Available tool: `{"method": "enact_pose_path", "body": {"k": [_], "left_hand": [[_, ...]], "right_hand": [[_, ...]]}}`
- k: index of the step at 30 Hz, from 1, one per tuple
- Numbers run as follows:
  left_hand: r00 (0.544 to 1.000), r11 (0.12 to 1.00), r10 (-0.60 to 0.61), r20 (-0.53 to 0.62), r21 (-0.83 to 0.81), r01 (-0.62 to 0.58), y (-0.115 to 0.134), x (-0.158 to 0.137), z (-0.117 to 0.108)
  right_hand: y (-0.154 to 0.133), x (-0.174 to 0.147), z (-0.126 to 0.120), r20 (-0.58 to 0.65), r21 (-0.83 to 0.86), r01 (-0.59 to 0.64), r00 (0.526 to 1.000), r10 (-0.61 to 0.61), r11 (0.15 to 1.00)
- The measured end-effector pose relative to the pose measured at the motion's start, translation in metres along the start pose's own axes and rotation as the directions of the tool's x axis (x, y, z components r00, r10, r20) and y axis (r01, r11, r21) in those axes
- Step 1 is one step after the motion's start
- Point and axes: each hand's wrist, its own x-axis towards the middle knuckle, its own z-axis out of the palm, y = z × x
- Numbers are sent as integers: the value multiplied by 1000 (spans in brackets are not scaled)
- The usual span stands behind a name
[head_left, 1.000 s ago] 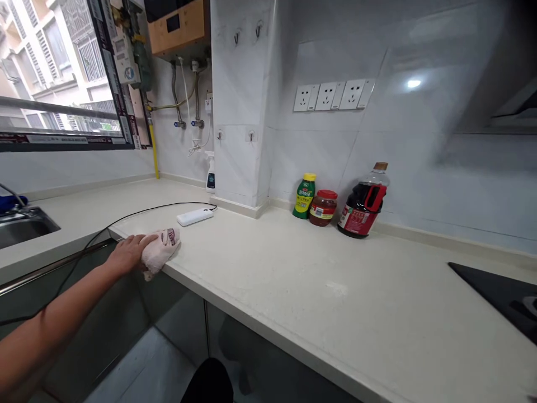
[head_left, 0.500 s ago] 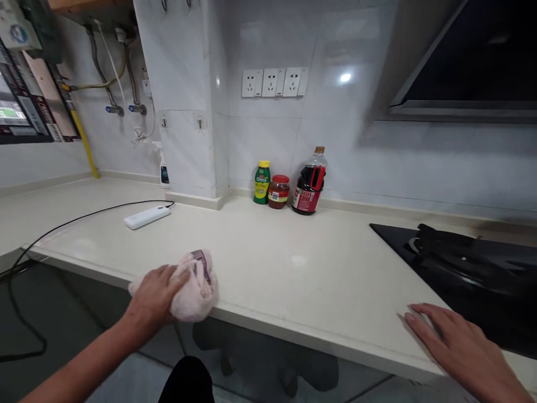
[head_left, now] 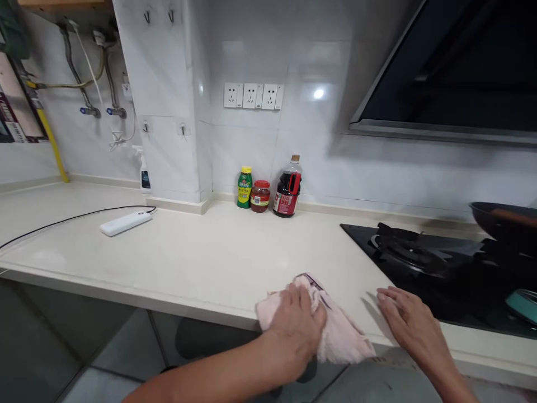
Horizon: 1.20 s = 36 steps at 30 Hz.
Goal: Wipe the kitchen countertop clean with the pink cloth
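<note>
My left hand is closed on a pale pink cloth, pressing it onto the front edge of the cream countertop. Part of the cloth hangs over that edge. To its right, my right hand holds nothing; its fingers are stretched out just above the counter beside the black gas stove. I cannot tell whether its fingertips touch the surface.
Against the wall stand a green bottle, a red-lidded jar and a dark sauce bottle. A white power bank with a black cable lies at left, near a spray bottle. A wok sits on the stove.
My left hand has swept the cloth rightward along the counter's front edge, and the cloth has spread out. The view has turned right, showing the wok. My right hand stays near the stove.
</note>
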Motion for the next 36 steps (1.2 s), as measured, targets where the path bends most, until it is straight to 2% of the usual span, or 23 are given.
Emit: {"method": "enact_pose_path", "body": {"k": [3, 5, 7, 9, 11, 12, 14, 17, 19, 21, 23, 25, 27, 30, 33, 36], "left_hand": [[999, 999, 3, -38, -46, -4, 23, 19, 0], [999, 989, 16, -50, -143, -23, 21, 14, -8], [996, 945, 82, -31, -315, -87, 3, -2, -24], [985, 841, 172, -16, -518, -155, -29, -25, -41], [978, 720, 199, -62, -668, -189, -68, -48, -54], [986, 685, 148, -77, -711, -158, -88, -57, -58], [996, 679, -13, -93, -732, -59, -126, -69, -58], [952, 717, -242, -186, -695, 46, -168, -65, -47], [918, 740, -307, -250, -669, 65, -183, -49, -39], [911, 774, -294, -290, -631, 49, -191, -30, -33], [919, 821, -235, -318, -571, 13, -195, -12, -29], [929, 864, -169, -328, -503, -20, -196, 0, -25], [934, 887, -126, -334, -460, -45, -198, 5, -20], [939, 893, -92, -332, -445, -70, -199, 6, -10], [949, 900, -43, -311, -424, -98, -197, 3, -6], [949, 904, -9, -315, -408, -127, -192, 1, -9]], "right_hand": [[-32, -30, -7, -77, 160, 11, 997, 2, 987], [-58, -62, -3, -109, 209, 130, 988, -108, 969], [-79, -94, 10, -71, 135, 276, 961, -269, 952], [-93, -118, 29, -4, -35, 379, 925, -379, 925], [-103, -129, 49, 29, -189, 438, 897, -441, 879], [-109, -131, 58, 37, -229, 456, 887, -460, 860], [-124, -126, 73, 52, -240, 485, 872, -487, 841], [-157, -114, 90, 109, -171, 506, 863, -494, 845], [-177, -108, 97, 159, -112, 545, 835, -526, 831], [-185, -105, 99, 197, -79, 612, 783, -589, 787], [-177, -102, 94, 164, -64, 692, 718, -677, 719], [-155, -99, 84, 75, -42, 751, 660, -747, 659], [-121, -93, 70, -12, -29, 764, 644, -765, 644], [-62, -82, 45, -75, -113, 727, 673, -736, 677], [-1, -69, 20, -83, -219, 663, 718, -691, 715], [52, -54, -7, -87, -275, 546, 805, -586, 791]]}}
